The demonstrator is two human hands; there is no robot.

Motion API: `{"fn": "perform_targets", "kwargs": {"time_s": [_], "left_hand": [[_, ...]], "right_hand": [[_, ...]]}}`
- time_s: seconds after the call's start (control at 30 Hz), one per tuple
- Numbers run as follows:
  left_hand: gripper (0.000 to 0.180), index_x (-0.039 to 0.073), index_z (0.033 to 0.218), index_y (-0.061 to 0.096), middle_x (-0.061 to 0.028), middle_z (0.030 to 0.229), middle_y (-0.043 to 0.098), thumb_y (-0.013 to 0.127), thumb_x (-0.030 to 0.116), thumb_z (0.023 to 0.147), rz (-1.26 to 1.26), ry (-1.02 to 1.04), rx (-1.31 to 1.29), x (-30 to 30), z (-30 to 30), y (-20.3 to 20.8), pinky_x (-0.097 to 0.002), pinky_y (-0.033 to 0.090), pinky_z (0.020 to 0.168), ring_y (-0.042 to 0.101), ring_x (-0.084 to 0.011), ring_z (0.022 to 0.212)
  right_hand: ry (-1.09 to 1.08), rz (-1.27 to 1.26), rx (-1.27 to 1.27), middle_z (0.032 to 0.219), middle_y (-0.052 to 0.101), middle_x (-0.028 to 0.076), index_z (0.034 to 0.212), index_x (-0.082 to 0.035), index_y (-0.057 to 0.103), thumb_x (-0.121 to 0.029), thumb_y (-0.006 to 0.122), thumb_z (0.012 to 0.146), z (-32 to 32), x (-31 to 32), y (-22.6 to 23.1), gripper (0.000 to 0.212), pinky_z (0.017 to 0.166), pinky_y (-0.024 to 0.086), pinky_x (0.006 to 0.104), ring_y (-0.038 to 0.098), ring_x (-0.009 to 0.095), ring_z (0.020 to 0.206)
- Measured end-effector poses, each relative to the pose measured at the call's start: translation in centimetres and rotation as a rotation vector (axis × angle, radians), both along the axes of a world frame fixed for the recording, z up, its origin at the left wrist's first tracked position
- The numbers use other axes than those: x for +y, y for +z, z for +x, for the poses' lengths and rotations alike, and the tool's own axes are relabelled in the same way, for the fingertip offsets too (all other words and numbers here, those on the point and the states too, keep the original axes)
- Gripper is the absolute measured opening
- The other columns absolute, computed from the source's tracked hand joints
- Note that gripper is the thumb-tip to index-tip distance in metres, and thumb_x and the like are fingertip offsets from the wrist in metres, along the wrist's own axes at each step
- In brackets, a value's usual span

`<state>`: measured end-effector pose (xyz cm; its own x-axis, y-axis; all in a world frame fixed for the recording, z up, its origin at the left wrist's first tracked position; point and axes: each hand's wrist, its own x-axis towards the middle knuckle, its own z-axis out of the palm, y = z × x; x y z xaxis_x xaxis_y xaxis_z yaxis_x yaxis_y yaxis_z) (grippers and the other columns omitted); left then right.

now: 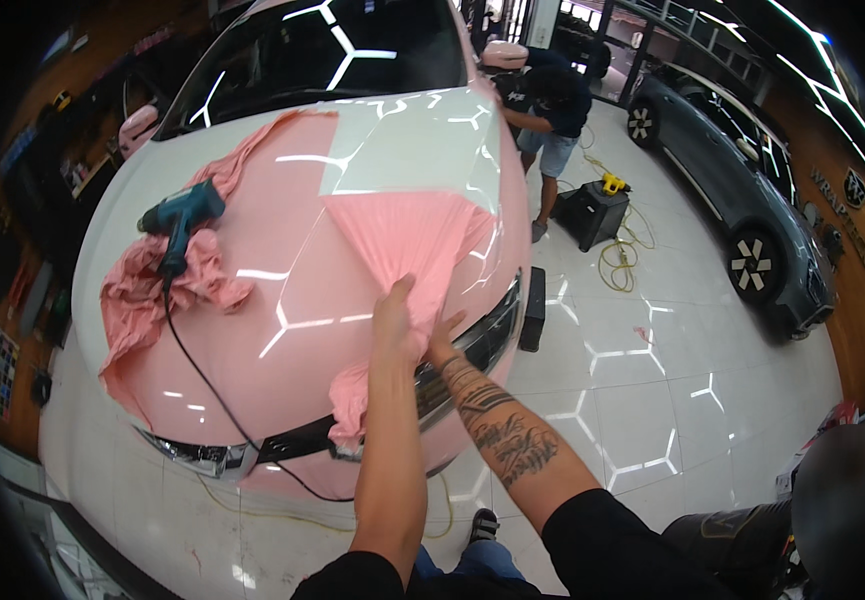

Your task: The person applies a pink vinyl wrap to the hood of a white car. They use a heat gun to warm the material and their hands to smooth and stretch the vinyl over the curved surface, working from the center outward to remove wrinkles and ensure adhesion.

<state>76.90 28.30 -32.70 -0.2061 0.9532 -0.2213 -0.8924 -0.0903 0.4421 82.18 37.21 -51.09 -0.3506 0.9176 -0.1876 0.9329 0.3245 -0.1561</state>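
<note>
Pink vinyl wrap film (407, 235) is peeled off the car hood (402, 150) and stretched toward me in a gathered, creased wedge. Closed around its bunched lower part is my left hand (392, 312). Just to the right and slightly lower, my right hand (442, 333) also grips the film, though its fingers are partly hidden. A whitish surface shows where the pink film is off, below the windshield. On the hood's left side a teal heat gun (187, 215) rests on crumpled pink film (167, 280). The loose end of the stretched film (349, 400) hangs over the front edge.
The heat gun's black cord (214, 388) runs down over the front bumper. Another person (552, 110) bends at the car's far right side. Near them stands a black box (592, 213) with a yellow tool (614, 184) and yellow cord (617, 265). A grey car (732, 170) is parked at right.
</note>
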Motion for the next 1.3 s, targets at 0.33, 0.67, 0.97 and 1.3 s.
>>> {"fn": "perform_targets", "kwargs": {"time_s": [0.33, 0.67, 0.97, 1.3], "left_hand": [[0.057, -0.013, 0.130, 0.033, -0.0256, 0.125, 0.047, 0.052, 0.027, 0.094, -0.167, 0.052, 0.515, -1.4, -5.9, -0.5, -0.0434, 0.052, 0.086, 0.054, -0.0327, 0.111], [0.069, -0.009, 0.140, 0.019, -0.0291, 0.139, 0.033, 0.048, 0.033, 0.093, -0.339, -0.421, 1.461, -0.2, -9.9, 1.2, -0.0381, 0.034, 0.104, 0.039, -0.0326, 0.127], [0.021, 0.003, 0.097, 0.061, -0.0094, 0.094, 0.062, 0.054, 0.022, 0.091, 0.108, -0.176, 1.763, -2.9, -15.0, 5.9, -0.0406, 0.045, 0.086, 0.058, -0.0261, 0.097], [0.058, 0.010, 0.121, 0.059, -0.0123, 0.131, 0.051, 0.067, 0.034, 0.068, 0.382, 0.072, 2.488, -3.1, -11.6, -2.7, -0.0646, 0.020, 0.107, 0.041, -0.0372, 0.126]], "right_hand": [[0.372, -0.093, 0.551, 0.153, 0.009, 0.025, 0.148, -0.016, 0.024, -0.033, 0.054, 0.087, 1.7, -7.0, 14.5, 0.070, 0.101, 0.010, 0.0742, 0.000, 0.042, 0.141], [-0.607, -0.941, 1.609, 0.121, 0.052, 0.030, 0.131, 0.012, 0.035, -0.041, 0.050, 0.092, 5.7, 5.3, 17.5, 0.067, 0.090, 0.049, 0.0469, 0.057, 0.041, 0.110], [-0.674, -0.545, 1.549, 0.110, 0.060, 0.014, 0.115, 0.007, 0.054, -0.018, 0.042, 0.094, 4.0, 16.2, 17.0, 0.034, 0.092, 0.047, 0.0419, 0.057, 0.026, 0.104], [-0.668, -0.318, 1.139, 0.120, 0.056, 0.020, 0.123, 0.006, 0.051, -0.040, 0.047, 0.098, 1.9, 15.1, 16.1, 0.053, 0.093, 0.046, 0.0421, 0.056, 0.027, 0.109]]}}
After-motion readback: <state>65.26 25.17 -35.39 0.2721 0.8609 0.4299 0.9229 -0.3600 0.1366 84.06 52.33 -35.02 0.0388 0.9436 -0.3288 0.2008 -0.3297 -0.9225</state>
